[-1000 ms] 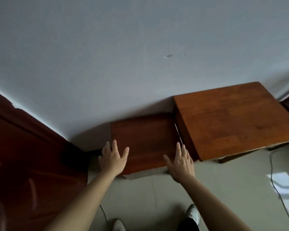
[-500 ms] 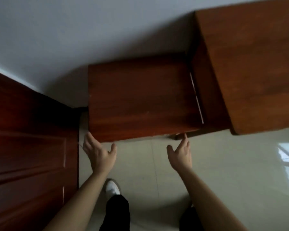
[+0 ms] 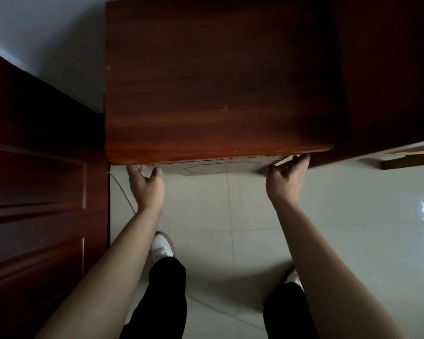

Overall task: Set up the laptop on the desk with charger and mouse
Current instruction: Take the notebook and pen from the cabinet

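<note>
1. Two bare hands, left hand point(image 3: 146, 185) and right hand point(image 3: 286, 178), curl under the front edge of the smooth dark red-brown wooden desk point(image 3: 218, 81) (fingertips hidden)
2. Laptop, charger, mouse: none visible

Bare dark wooden cabinet top point(image 3: 218, 81), pale tiled floor point(image 3: 340, 216) below, white cable point(image 3: 123, 189) on it

Two hands point(image 3: 146, 184) point(image 3: 285, 182), two wooden tables point(image 3: 216, 81) point(image 3: 389, 69), two white shoes point(image 3: 160, 245) point(image 3: 293, 277).

The cabinet point(image 3: 218, 94) edge hides both hands' fingers point(image 3: 135, 168); their grip seems unclear.
</note>
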Action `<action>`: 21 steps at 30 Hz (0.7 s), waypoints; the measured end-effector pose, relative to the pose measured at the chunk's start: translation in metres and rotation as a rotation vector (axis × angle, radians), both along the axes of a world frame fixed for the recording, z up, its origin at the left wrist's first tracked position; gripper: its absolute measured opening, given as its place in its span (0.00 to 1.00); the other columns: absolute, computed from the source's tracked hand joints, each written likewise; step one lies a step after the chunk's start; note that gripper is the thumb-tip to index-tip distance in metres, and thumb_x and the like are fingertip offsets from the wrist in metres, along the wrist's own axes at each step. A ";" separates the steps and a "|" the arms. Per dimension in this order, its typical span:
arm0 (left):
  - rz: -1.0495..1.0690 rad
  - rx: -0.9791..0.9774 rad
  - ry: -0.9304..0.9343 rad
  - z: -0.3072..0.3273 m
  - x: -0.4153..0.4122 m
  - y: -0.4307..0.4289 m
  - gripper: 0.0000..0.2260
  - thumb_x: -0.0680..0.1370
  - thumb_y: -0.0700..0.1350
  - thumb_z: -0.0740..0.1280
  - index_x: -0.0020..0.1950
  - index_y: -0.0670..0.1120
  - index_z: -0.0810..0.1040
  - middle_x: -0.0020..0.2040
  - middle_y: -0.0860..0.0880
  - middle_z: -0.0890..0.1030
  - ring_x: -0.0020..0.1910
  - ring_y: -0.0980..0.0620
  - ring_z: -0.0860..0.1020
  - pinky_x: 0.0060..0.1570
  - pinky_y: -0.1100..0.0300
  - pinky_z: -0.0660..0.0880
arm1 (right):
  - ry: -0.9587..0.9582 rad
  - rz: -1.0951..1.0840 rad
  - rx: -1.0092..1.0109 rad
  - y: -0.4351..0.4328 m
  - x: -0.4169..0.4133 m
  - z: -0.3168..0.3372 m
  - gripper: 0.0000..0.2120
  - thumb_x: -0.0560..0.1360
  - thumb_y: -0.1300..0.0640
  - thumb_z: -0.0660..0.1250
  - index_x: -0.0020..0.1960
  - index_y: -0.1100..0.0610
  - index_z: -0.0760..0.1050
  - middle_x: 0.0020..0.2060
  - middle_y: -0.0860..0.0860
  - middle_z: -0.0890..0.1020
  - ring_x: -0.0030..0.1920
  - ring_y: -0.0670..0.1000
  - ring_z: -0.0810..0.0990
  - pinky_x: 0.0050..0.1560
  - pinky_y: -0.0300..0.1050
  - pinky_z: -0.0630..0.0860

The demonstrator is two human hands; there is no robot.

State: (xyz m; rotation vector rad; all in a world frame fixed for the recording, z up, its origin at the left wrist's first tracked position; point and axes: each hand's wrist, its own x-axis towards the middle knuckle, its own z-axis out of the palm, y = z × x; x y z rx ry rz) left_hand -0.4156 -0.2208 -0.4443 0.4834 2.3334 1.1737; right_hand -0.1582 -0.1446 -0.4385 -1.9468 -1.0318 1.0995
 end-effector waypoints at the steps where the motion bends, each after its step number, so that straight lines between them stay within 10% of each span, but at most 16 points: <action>1: 0.011 0.027 -0.006 0.002 0.004 0.004 0.20 0.75 0.32 0.65 0.66 0.41 0.70 0.64 0.40 0.76 0.63 0.44 0.75 0.60 0.54 0.72 | -0.009 -0.011 0.012 0.004 -0.001 -0.002 0.35 0.67 0.68 0.62 0.73 0.65 0.60 0.65 0.53 0.69 0.70 0.59 0.67 0.62 0.33 0.58; 11: 0.143 0.061 -0.147 -0.012 0.022 0.014 0.23 0.73 0.31 0.63 0.67 0.35 0.63 0.67 0.30 0.67 0.66 0.31 0.69 0.59 0.35 0.72 | 0.026 -0.088 0.130 0.008 -0.013 -0.005 0.38 0.65 0.73 0.60 0.74 0.69 0.57 0.71 0.61 0.66 0.72 0.59 0.65 0.73 0.42 0.59; 21: 0.107 -0.112 0.045 -0.006 0.023 -0.023 0.15 0.73 0.35 0.68 0.55 0.43 0.66 0.59 0.40 0.73 0.57 0.42 0.76 0.54 0.52 0.74 | -0.019 -0.142 0.035 -0.044 0.000 -0.009 0.36 0.68 0.60 0.60 0.75 0.56 0.56 0.70 0.55 0.69 0.69 0.52 0.69 0.70 0.60 0.67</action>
